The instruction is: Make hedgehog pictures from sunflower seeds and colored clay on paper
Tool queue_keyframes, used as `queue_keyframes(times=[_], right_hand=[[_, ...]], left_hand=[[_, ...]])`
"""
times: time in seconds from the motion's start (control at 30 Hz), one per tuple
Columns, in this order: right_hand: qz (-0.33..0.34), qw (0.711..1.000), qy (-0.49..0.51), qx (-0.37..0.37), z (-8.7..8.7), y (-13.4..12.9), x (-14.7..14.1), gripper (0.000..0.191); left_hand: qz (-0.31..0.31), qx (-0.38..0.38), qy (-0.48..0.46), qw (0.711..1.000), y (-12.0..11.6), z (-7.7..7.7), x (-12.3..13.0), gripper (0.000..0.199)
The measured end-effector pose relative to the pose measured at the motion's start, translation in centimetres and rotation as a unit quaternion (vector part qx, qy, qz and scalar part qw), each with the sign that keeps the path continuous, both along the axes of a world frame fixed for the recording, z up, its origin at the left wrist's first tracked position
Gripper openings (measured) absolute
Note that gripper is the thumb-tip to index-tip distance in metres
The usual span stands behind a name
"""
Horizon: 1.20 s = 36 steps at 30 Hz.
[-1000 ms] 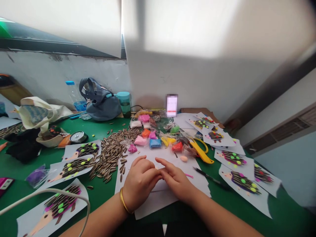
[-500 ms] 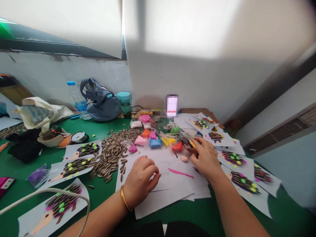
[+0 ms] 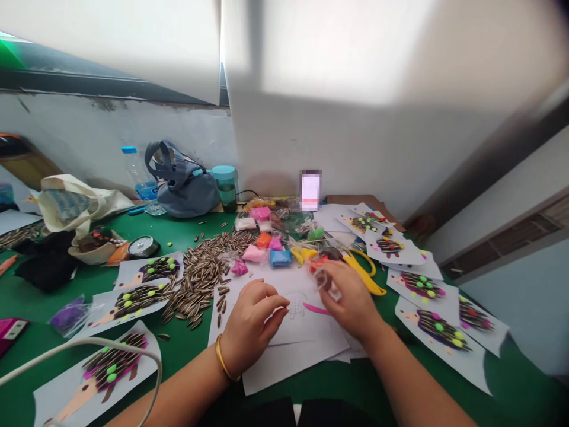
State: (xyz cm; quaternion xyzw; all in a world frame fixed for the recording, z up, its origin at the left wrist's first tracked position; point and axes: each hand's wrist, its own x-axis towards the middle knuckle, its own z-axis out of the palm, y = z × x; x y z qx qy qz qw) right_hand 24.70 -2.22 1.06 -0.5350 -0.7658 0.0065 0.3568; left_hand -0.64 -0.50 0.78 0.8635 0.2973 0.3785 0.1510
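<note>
My left hand (image 3: 255,323), a gold bangle at its wrist, hovers over the white paper (image 3: 288,362). Its thumb and fingertips are pinched together; anything between them is too small to make out. Close to these fingertips is a pencil outline of an animal (image 3: 297,303). My right hand (image 3: 351,296) grips a crumpled clear plastic bag (image 3: 320,279), whose contents are mostly hidden by the fingers. Beneath that hand a pink plastic clay knife (image 3: 315,308) is partly covered. Yellow-handled scissors (image 3: 362,267) lie just behind the right hand.
Bagged coloured clay, including a blue pack (image 3: 280,258), lies behind the paper. Sunflower seeds (image 3: 200,279) are heaped at left. Finished hedgehog pictures (image 3: 438,332) flank both sides. A white cable (image 3: 89,343) arches at front left; a phone (image 3: 310,191) stands by the wall.
My right hand has moved left and toward me from among the clay packs, now with a clear plastic bag in it. The yellow scissors handles have come into view. My left hand has barely shifted.
</note>
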Motion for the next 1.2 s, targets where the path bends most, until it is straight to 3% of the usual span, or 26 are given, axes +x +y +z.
queue_keyframes(times=[0.1, 0.2, 0.4, 0.57, 0.73, 0.97, 1.2], right_hand=[[0.097, 0.995, 0.002, -0.030, 0.1, -0.6, -3.0, 0.031], [0.124, 0.991, 0.014, -0.044, -0.1, -1.2, -4.7, 0.033], [0.135, 0.989, 0.010, -0.063, -1.1, -1.5, -4.9, 0.031], [0.146, 0.986, 0.033, -0.071, -1.6, -1.5, -5.0, 0.025], [0.152, 0.980, 0.082, -0.103, -1.5, -1.5, -4.9, 0.035], [0.153, 0.973, 0.102, -0.141, -1.2, -1.6, -4.9, 0.043], [0.158, 0.958, 0.148, -0.186, -0.9, -1.7, -4.3, 0.042]], left_hand=[[0.009, 0.010, -0.038, 0.999, -0.2, 0.3, 0.0, 0.016], [0.016, 0.015, -0.042, 0.999, -0.3, 0.4, 0.0, 0.017], [0.033, 0.034, -0.007, 0.999, 0.1, 0.2, 0.1, 0.014], [0.010, 0.052, 0.001, 0.999, -0.1, 0.3, 0.3, 0.013], [-0.004, 0.054, 0.024, 0.998, -0.3, 0.7, 0.6, 0.018], [-0.004, 0.044, -0.021, 0.999, -0.1, 0.3, 0.4, 0.013], [-0.026, 0.081, 0.088, 0.992, -0.1, 1.3, 0.1, 0.032]])
